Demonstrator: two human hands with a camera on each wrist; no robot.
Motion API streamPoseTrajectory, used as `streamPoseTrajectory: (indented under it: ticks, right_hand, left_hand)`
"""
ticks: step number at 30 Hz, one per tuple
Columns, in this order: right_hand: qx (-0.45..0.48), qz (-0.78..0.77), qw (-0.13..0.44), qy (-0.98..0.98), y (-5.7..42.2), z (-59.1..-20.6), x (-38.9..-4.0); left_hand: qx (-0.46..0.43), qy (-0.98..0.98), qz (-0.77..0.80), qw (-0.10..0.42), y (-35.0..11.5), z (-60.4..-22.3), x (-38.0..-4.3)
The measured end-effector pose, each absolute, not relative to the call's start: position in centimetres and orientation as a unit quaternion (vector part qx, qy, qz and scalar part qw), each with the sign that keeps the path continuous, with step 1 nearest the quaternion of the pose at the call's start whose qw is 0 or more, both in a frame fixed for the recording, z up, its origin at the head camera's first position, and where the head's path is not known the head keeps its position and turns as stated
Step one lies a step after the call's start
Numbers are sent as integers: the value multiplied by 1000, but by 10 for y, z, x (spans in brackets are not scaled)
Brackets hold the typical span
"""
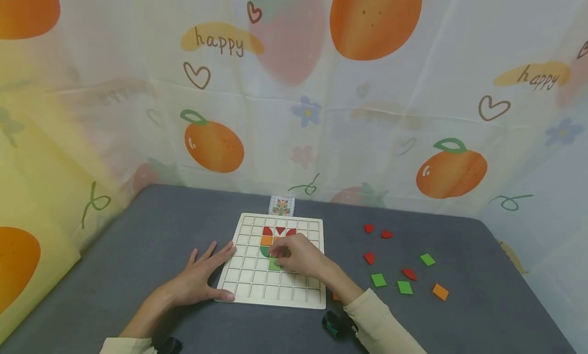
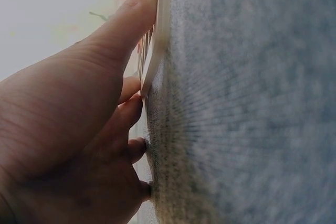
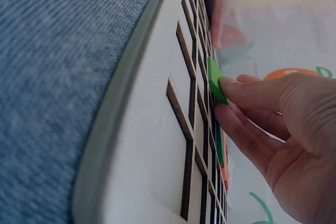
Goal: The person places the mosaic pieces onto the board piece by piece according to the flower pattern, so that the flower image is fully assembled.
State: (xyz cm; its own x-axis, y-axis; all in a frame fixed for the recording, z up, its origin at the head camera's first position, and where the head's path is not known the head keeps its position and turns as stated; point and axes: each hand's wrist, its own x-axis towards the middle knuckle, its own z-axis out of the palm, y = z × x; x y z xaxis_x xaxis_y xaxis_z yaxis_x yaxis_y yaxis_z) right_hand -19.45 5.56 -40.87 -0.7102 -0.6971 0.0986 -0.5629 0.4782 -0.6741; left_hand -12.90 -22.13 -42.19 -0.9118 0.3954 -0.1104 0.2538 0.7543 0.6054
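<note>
A white gridded board [image 1: 294,287] lies on the dark table. My left hand [image 1: 197,277], fingers spread, rests at its left edge, the thumb on the near left corner; the left wrist view shows that thumb [image 2: 134,11] against the rim. Over the middle of the board, my right hand [image 1: 300,254] pinches a green square tile [image 3: 214,80], which tilts up from the grid in the right wrist view. Above it sit red pieces [image 1: 268,231], an orange square [image 1: 266,240] and a green rounded piece [image 1: 264,251]; my right hand partly hides this group.
Right of the board lie loose red pieces [image 1: 369,258], green squares [image 1: 405,287] and an orange square [image 1: 440,292]. Another orange piece [image 1: 336,296] shows partly beside the right forearm. A small patterned card [image 1: 282,206] stands behind the board, before a fruit-print curtain [image 1: 367,155].
</note>
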Motion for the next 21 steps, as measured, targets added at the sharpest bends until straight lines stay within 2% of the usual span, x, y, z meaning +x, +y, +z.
streamPoseTrajectory:
  ticks: [21]
  right_hand:
    - [-377,-367,77,847,66,-408,-196]
  left_hand:
    - [171,931,302,117,-221,-424,-131]
